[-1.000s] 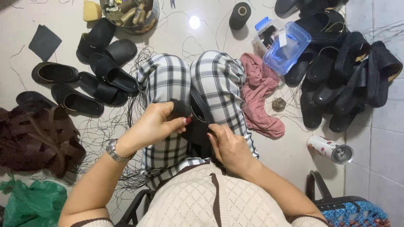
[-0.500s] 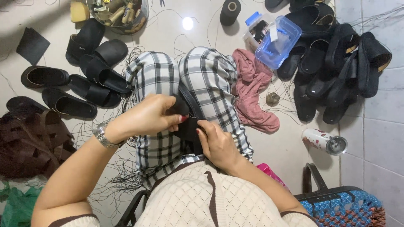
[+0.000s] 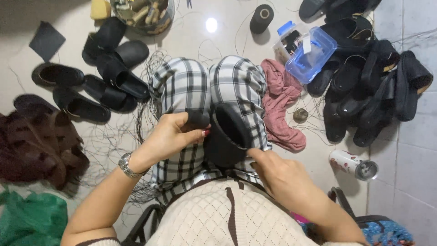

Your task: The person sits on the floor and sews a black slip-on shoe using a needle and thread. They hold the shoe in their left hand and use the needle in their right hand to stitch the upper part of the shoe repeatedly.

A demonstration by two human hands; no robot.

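A black slip-on shoe (image 3: pixel 226 135) rests on my lap, over checked black-and-white trousers (image 3: pixel 191 86). My left hand (image 3: pixel 170 134) grips the shoe's toe end, fingers curled round it, a metal watch (image 3: pixel 126 165) on the wrist. My right hand (image 3: pixel 280 171) pinches the shoe's edge at the near right side with thumb and forefinger. The shoe's opening faces up and to the right. Whether a needle or thread is in my right hand cannot be made out.
Black shoes lie in a group at left (image 3: pixel 104 68) and a heap at right (image 3: pixel 373 77). A pink cloth (image 3: pixel 282 109), a blue plastic box (image 3: pixel 312 54), a black thread spool (image 3: pixel 261 18), a can (image 3: pixel 355 165), brown sandals (image 3: pixel 41 141) and loose black threads lie on the tiled floor.
The view has shifted slightly down. My right hand has moved from the shoe's middle to its near right edge; my left hand keeps its hold on the toe end.
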